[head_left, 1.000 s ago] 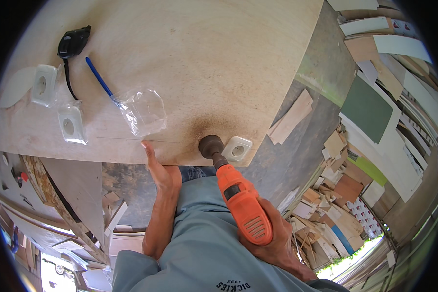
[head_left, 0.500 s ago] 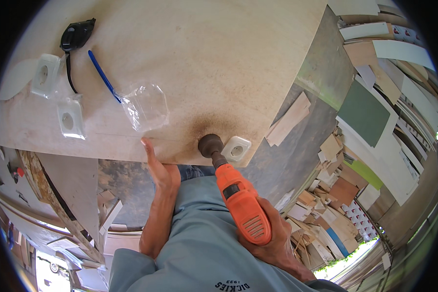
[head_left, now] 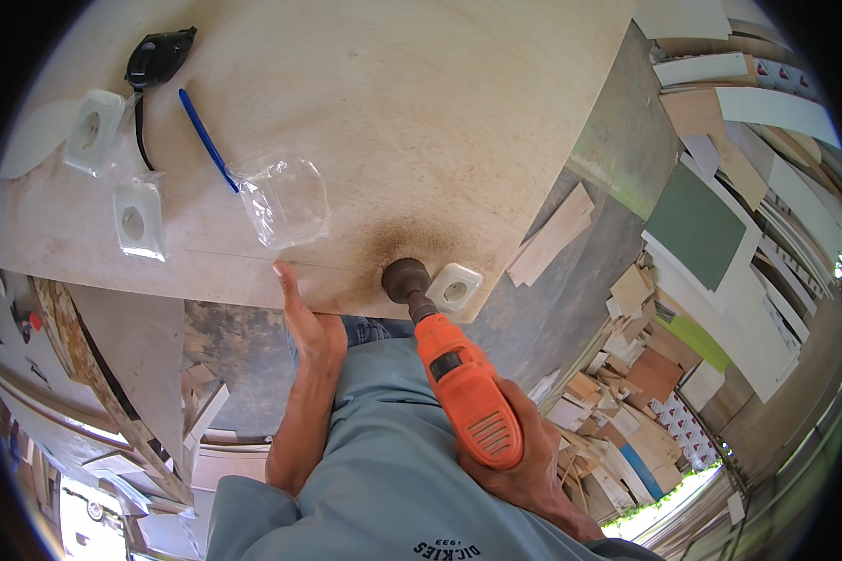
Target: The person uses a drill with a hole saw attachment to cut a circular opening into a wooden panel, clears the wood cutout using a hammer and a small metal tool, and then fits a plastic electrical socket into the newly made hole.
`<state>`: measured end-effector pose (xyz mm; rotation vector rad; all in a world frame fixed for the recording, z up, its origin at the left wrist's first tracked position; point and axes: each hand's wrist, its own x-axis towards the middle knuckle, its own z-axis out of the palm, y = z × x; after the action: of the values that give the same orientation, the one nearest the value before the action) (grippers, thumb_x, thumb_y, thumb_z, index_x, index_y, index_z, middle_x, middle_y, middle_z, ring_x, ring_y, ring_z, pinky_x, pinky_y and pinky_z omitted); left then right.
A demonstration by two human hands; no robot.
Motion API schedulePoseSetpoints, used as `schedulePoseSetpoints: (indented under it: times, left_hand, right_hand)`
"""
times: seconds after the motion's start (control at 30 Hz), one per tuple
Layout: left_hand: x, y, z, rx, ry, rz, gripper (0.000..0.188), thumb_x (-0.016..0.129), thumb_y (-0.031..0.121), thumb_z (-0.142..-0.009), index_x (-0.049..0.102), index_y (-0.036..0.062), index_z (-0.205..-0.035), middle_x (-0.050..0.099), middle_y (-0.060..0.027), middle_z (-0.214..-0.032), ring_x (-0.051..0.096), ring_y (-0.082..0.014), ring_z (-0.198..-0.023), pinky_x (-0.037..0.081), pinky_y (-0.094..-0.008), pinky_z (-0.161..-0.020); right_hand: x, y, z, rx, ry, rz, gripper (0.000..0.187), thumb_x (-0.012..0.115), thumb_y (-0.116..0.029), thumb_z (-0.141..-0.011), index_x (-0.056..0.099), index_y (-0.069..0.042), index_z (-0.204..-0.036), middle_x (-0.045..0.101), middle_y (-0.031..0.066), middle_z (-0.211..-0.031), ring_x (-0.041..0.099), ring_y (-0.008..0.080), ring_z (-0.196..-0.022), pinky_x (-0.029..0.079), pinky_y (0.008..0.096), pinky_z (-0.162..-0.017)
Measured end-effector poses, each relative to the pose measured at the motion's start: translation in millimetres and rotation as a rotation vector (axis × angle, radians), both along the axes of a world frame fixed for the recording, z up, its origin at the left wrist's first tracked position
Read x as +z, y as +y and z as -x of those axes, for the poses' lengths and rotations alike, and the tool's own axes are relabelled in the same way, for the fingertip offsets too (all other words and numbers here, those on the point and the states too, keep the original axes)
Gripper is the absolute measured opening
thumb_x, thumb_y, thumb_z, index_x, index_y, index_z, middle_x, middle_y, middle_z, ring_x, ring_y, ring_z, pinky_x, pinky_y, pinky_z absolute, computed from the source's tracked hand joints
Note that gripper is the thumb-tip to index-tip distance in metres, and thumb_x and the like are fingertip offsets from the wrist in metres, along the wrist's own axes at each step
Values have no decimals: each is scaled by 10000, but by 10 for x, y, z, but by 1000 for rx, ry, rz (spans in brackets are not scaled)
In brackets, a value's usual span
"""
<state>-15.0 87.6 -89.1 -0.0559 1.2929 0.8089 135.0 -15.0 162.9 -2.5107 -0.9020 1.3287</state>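
Note:
My right hand (head_left: 530, 458) grips the rear of an orange power drill (head_left: 463, 383). A dark hole saw (head_left: 405, 280) on its chuck meets the pale wooden board (head_left: 346, 112) near the close edge, with brown sawdust around it. Just right of the saw lies a white wall socket (head_left: 454, 287). My left hand (head_left: 315, 327) holds the board's near edge, thumb stretched on top and the other fingers hidden below. Ahead of that thumb are a clear plastic bag (head_left: 285, 201) and a blue pen (head_left: 206, 138), whose lower end touches the bag.
Toward the left of the board lie a black tape measure (head_left: 159, 58) and two plastic-wrapped sockets, one upper (head_left: 94, 133) and one lower (head_left: 138, 218). Wood strips (head_left: 554, 234) lie beyond the board's right edge. Stacked panels and offcuts (head_left: 641, 374) crowd the right side.
The whole view has shifted and turned slightly, so the items at the left sit a little higher and further right. Both hands and the drill keep their places.

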Motion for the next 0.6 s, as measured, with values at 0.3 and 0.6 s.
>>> schedulePoseSetpoints:
  times: [0.3,0.6]
  left_hand:
    - [13,9,-25,4,38,-29,807,562,565,-1000,297,58,-1569,391,-116,-1573,378,-306,-1443,307,-473,-1197]
    - [47,24,-42,16,60,-6,801,542,539,-1021,293,2,-1560,387,-136,-1576,387,-293,-1439,329,-437,-1190]
  right_hand:
    - [53,45,-69,-55,88,51,840,856,-183,-744,424,-33,-1448,667,263,-1177,715,392,-1023,594,452,-877]
    - [70,80,-116,-65,98,76,842,853,-190,-756,414,-40,-1459,673,232,-1182,721,361,-1020,588,434,-882]
